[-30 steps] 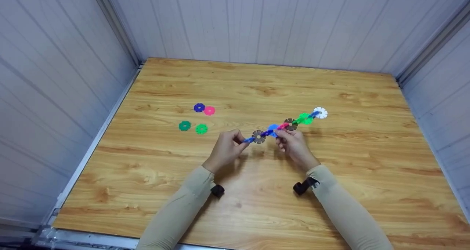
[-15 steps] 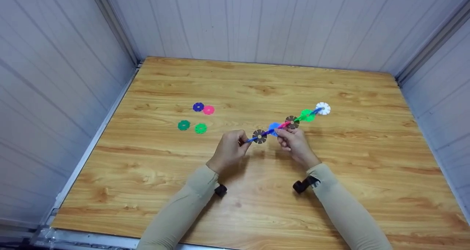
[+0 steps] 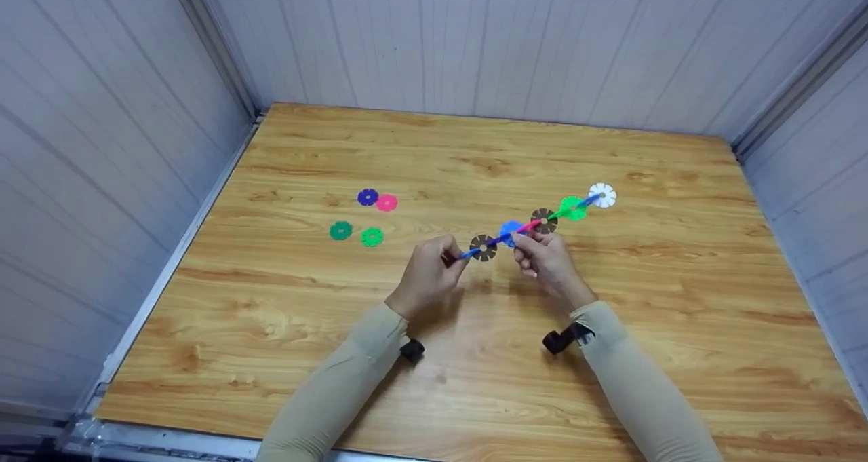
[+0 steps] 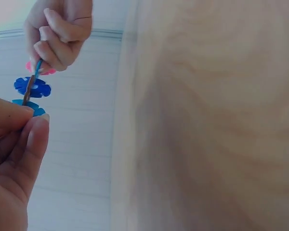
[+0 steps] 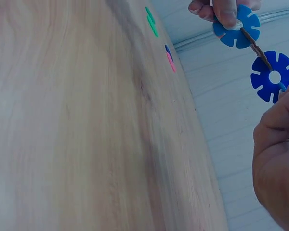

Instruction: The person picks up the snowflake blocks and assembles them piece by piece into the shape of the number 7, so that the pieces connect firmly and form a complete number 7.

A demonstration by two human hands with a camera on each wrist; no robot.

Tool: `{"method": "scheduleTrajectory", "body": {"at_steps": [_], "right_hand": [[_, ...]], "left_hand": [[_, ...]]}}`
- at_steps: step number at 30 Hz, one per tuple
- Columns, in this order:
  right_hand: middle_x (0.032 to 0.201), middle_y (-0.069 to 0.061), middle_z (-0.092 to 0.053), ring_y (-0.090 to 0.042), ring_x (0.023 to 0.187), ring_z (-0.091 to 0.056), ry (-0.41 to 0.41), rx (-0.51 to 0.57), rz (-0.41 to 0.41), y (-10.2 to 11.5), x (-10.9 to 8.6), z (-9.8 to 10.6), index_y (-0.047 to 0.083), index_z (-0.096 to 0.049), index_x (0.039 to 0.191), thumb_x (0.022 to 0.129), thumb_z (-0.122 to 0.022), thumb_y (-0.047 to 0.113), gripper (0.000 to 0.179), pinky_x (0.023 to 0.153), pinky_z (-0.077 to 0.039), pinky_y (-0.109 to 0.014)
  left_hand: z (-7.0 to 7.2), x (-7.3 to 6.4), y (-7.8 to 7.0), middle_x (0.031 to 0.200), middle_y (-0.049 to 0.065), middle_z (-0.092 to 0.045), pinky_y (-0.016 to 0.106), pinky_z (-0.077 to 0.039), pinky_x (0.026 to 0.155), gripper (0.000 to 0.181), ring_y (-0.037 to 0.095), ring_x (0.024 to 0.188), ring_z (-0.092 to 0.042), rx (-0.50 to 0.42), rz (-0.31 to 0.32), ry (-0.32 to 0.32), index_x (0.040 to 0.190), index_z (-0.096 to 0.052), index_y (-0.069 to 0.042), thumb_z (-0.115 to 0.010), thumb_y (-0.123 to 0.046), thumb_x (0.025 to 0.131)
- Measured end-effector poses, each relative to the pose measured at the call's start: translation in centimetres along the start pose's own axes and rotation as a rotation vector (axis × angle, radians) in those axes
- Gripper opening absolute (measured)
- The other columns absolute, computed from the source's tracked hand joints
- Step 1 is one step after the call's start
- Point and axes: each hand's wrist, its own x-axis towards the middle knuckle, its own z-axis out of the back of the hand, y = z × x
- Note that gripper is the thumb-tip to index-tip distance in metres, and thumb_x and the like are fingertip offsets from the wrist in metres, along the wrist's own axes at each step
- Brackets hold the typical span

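Head view: slotted-disc chain [image 3: 529, 226] held up over the tbl [image 3: 271, 353], slung btwn both hands, white disc [image 3: 602, 195] at its far R end. L hand [image 3: 428, 275] pinches the blue end disc [image 3: 469, 253], slotted to a brown disc [image 3: 483, 247]; R hand [image 3: 553, 266] pinches a mid-chain blue disc [image 3: 508, 233]. Vs. 1 sec ago, white disc's a bit farther out & L hand's shifted rightward, same grips; prob. means the chain's holding as one length, tho can't tell how deep each joint sits. Loose to the L, unmoved: dark-blue disc [image 3: 367, 197] & pink disc [image 3: 387, 203] touching, teal disc [image 3: 341, 230] & green disc [image 3: 372, 237] apart.
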Motion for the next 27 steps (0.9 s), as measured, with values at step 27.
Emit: {"method": "scheduleTrajectory", "body": {"at_steps": [27], "right_hand": [[0.06, -0.003, -0.053, -0.009, 0.046, -0.045, -0.538, 0.115, 0.147, 5.1, 1.9, 7.6, 0.003, -0.058, 0.077, 0.102, -0.058, 0.023, 0.031, 0.038, -0.038, -0.02]], "left_hand": [[0.4, -1.1, -0.4, 0.085, 0.0, -0.064, 0.027, -0.053, 0.063, 0.014, 0.009, 0.078, -0.061, -0.014, -0.069, 0.312, 0.085, -0.061, -0.008, -0.071, -0.001, 0.091]]}}
